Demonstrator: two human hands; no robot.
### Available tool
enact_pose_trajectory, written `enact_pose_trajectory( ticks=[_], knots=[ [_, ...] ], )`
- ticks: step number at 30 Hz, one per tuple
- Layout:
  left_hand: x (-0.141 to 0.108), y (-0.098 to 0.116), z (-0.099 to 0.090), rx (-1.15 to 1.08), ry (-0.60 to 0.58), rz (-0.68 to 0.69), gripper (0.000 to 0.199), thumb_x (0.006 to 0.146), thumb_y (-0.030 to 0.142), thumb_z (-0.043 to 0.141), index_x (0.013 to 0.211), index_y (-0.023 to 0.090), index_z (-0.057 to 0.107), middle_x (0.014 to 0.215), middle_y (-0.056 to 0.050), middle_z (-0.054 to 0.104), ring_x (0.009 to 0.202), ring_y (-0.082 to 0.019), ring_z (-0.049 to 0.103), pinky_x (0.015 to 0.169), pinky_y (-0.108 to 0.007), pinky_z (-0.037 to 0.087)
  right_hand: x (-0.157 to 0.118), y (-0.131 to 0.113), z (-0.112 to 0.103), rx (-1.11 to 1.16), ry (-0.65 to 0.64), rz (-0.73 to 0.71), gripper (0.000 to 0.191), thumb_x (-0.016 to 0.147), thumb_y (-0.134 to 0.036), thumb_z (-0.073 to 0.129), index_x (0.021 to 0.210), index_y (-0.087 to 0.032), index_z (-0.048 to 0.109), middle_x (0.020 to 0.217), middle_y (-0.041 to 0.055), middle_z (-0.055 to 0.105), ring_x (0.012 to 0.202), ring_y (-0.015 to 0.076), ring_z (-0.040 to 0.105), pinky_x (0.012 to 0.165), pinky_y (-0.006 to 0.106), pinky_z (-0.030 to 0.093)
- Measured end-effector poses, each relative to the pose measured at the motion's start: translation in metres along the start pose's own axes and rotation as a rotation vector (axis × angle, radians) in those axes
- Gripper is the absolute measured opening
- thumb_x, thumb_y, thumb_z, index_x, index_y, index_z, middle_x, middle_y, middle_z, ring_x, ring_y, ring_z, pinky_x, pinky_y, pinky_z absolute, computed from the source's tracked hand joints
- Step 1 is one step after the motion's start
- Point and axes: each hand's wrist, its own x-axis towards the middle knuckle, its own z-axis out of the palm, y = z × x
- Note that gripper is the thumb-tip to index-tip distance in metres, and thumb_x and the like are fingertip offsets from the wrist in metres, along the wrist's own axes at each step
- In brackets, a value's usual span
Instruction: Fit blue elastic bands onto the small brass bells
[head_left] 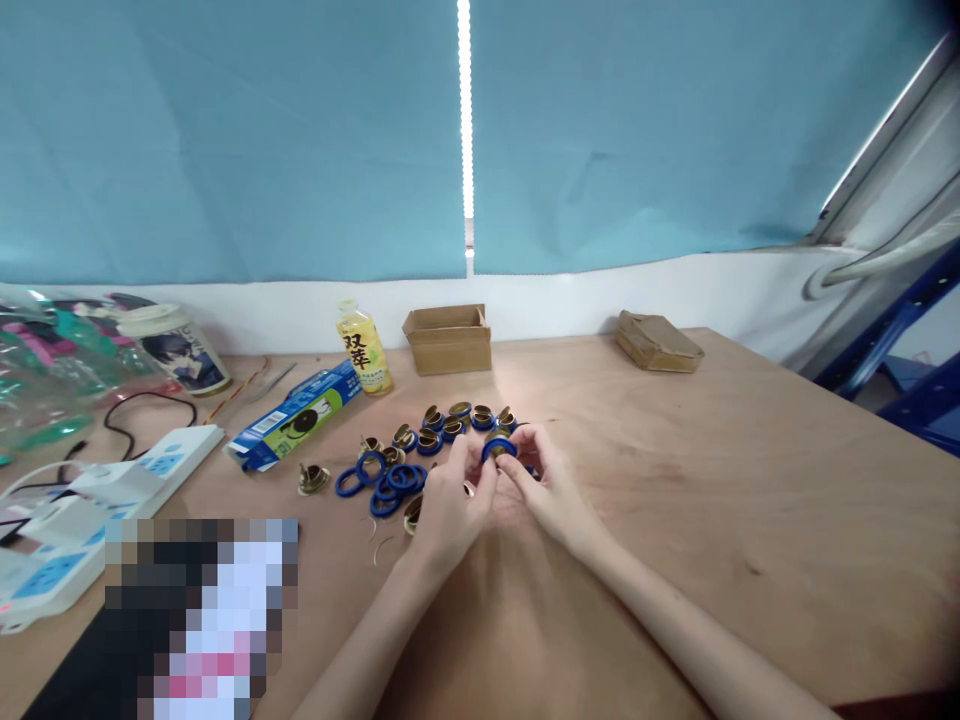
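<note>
Between my two hands is a round brass-coloured fitting with a blue ring [499, 448] around it, lifted above the table. My left hand [459, 492] pinches its left side with thumb and fingers. On the other side, my right hand [546, 482] grips it the same way. Just behind lie several similar brass fittings with blue rings [429, 441]. Loose blue rings [386, 490] are heaped to the left of my left hand. A brass fitting without a blue ring [313, 479] sits farther left, and another fitting [413, 513] is partly covered by my left hand.
Behind stand a yellow-labelled bottle [364, 348], an open cardboard box [451, 342] and a brown package [658, 341]. At left are a blue-green carton [300, 415], a power strip [180, 460] with cables, a cup [176, 350], plastic bags [52, 370] and a blurred-out flat object [187, 620].
</note>
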Motion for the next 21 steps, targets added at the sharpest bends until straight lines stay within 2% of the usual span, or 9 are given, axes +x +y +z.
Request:
enact_pose_trajectory(
  ticks=[5,10,13,16,18,21],
  knots=[
    [0.001,0.0,0.0,-0.042,0.005,0.038,0.003,0.088,0.023,0.05,0.089,0.021,0.053,0.076,0.0,0.068,0.067,-0.015,0.066,0.062,-0.024,0.048,-0.001,-0.006,-0.001,-0.101,0.045,-0.074,0.009,0.089,-0.028,0.061,0.084,-0.022,0.056,0.083,0.0026,0.062,0.076,0.0173,0.06,0.069,0.03,0.049],
    [0.003,0.0,0.003,-0.198,0.004,-0.028,0.008,0.091,0.028,0.051,0.091,0.02,0.053,0.086,-0.004,0.072,0.079,-0.017,0.069,0.07,-0.026,0.052,0.002,-0.003,0.001,0.054,0.046,-0.018,0.016,0.087,-0.036,0.064,0.087,-0.02,0.061,0.086,0.0039,0.066,0.078,0.0183,0.064,0.071,0.03,0.052],
    [0.005,-0.002,0.001,-0.239,0.037,-0.075,0.013,0.09,0.033,0.054,0.092,0.02,0.054,0.082,-0.003,0.071,0.073,-0.017,0.068,0.065,-0.026,0.05,0.003,-0.001,-0.001,0.078,0.105,-0.01,0.021,0.091,-0.039,0.058,0.086,-0.019,0.063,0.083,0.0043,0.067,0.077,0.0184,0.065,0.07,0.03,0.051],
    [0.009,-0.005,-0.008,-0.16,0.115,-0.09,0.016,0.089,0.037,0.055,0.091,0.02,0.056,0.071,0.0,0.068,0.063,-0.015,0.064,0.059,-0.025,0.046,0.005,0.001,-0.006,0.036,0.198,-0.014,0.023,0.093,-0.039,0.054,0.088,-0.019,0.064,0.083,0.0051,0.069,0.077,0.0189,0.065,0.07,0.03,0.05],
    [0.013,-0.007,-0.016,-0.033,0.156,-0.093,0.017,0.088,0.037,0.055,0.091,0.021,0.058,0.063,0.003,0.063,0.057,-0.015,0.06,0.057,-0.024,0.044,0.007,0.003,-0.01,-0.018,0.257,-0.019,0.02,0.092,-0.036,0.055,0.091,-0.019,0.064,0.088,0.0063,0.069,0.081,0.0197,0.064,0.072,0.031,0.05],
    [0.018,-0.012,-0.026,0.231,0.124,-0.135,0.016,0.085,0.034,0.056,0.089,0.021,0.064,0.056,0.003,0.061,0.056,-0.017,0.059,0.056,-0.026,0.04,0.009,0.005,-0.014,-0.077,0.294,-0.02,0.017,0.091,-0.033,0.055,0.092,-0.019,0.064,0.092,0.0074,0.068,0.083,0.0202,0.063,0.073,0.032,0.049]
  ],
)
